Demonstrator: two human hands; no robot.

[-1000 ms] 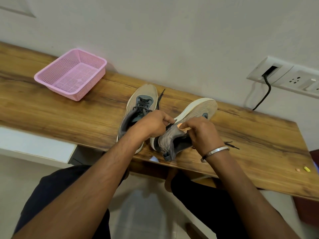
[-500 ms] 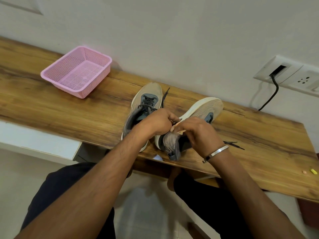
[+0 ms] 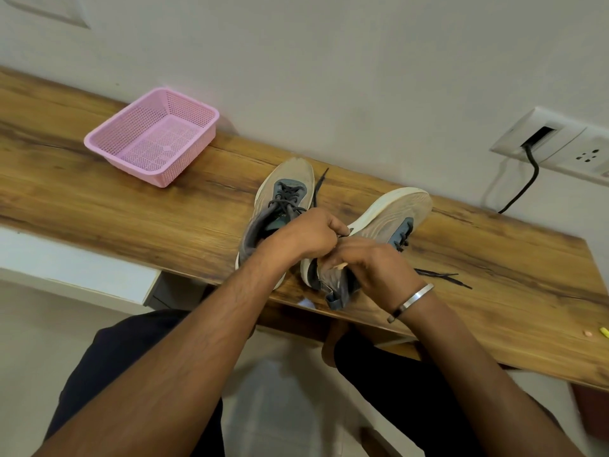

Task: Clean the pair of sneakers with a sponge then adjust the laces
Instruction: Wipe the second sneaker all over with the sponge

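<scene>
Since the earlier frame, hands barely moved; view drifted. Left hand point(image 3: 304, 237) pinches a lace; right hand point(image 3: 375, 267) clenched around the right sneaker point(image 3: 384, 222), tilted on the wooden shelf point(image 3: 131, 206). Upper is soft, lace limp: grip near the eyelets. Left sneaker point(image 3: 283, 199) rests alongside.

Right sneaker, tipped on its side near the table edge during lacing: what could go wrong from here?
1. The right sneaker has its heel at the table edge; a hard tug by either the left hand or right hand might pull it off.
2. The loose lace trailing on the table could snag or stay uneven.
</scene>
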